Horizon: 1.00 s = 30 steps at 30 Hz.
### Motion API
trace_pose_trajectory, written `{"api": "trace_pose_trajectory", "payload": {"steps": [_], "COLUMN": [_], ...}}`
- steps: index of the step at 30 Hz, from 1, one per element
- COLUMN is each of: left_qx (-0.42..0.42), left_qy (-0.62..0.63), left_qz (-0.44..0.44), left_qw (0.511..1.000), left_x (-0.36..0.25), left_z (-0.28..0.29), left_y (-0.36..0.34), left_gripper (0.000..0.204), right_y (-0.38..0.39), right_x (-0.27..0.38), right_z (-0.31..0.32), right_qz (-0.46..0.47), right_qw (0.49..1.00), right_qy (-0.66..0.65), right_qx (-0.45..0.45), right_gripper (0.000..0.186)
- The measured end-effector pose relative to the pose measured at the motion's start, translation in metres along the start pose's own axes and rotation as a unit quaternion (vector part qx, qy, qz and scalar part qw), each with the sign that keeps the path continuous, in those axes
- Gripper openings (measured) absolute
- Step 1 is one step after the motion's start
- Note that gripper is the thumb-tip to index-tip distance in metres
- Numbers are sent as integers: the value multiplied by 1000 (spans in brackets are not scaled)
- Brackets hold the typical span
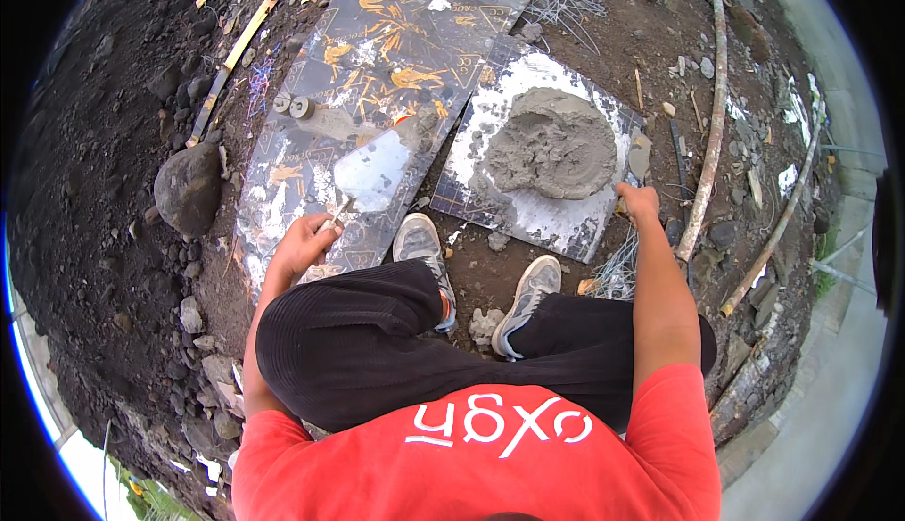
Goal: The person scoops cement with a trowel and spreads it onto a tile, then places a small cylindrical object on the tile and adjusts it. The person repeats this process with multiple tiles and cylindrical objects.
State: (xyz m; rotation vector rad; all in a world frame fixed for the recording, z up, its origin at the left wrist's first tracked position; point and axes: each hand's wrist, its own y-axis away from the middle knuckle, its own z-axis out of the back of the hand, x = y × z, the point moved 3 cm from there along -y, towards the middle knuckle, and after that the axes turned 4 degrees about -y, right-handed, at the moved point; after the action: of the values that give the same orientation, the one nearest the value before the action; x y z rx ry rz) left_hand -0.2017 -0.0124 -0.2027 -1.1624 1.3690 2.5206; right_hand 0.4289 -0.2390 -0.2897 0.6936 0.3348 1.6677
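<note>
My left hand is closed round the handle of a trowel. The pale, flat trowel blade rests over the large dark printed board. To the right, a round mound of wet grey mortar, hollowed in the middle, sits on a smaller mortar-smeared board. At that board's right edge my right hand is closed. What its fingers grip cannot be made out. Just beyond it shows a flat grey mortar-coated piece.
Two short grey cylinders lie on the printed board. A large stone is at left. Wire bundles lie at the back; another is near the right forearm. Long poles lie at right. My shoes are close to both boards.
</note>
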Motion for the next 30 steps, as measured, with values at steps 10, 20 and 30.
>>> {"api": "trace_pose_trajectory", "payload": {"steps": [10,20,30], "left_qx": [-283,-156,-53], "left_qy": [-347,-208,-437], "left_qz": [-87,-112,-155], "left_qw": [890,959,885], "left_x": [-6,-26,-78], "left_z": [-1,-35,-71], "left_y": [25,27,-35], "left_gripper": [34,31,35], "right_y": [18,17,6], "right_x": [-37,-49,-16], "right_z": [-95,-108,-45], "right_qz": [-77,11,-15], "right_qw": [992,990,934], "right_qy": [-11,-96,-316], "right_qx": [-104,-104,-167], "right_gripper": [74,63,37]}}
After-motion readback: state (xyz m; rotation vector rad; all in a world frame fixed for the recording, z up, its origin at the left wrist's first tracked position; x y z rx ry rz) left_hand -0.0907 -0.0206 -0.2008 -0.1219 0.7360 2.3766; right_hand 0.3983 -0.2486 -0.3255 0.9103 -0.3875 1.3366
